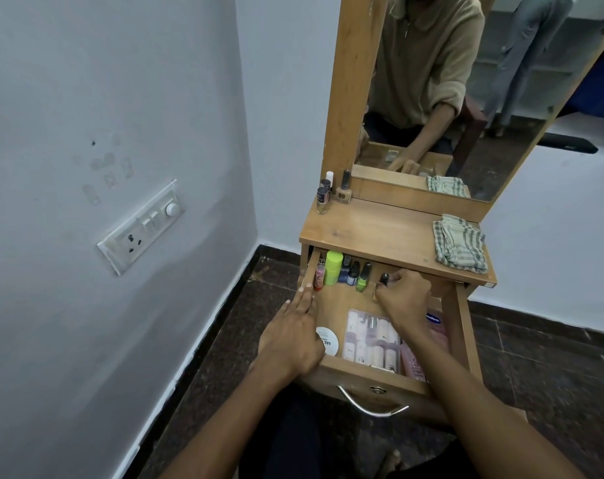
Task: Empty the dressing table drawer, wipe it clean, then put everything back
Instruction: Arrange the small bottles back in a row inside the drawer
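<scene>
The wooden drawer (464, 326) of the dressing table stands pulled out. My left hand (295, 335) rests flat on its left wall, fingers straight. My right hand (405, 297) is inside the drawer and pinches a small dark-capped nail polish bottle (383, 279). At the drawer's back stand a lime-green bottle (333, 267), a pink tube (319, 276) and several nail polish bottles (354, 273). Nearer me lie a clear pack of small bottles (369, 338), a white round lid (329, 342) and pink items (414, 364) partly under my right forearm.
On the table top (380, 233) a checked cloth (461, 245) lies at the right and several nail polish bottles (324, 197) stand at the back left. A mirror (466, 81) rises behind. A wall with a switch plate (140, 229) is on the left.
</scene>
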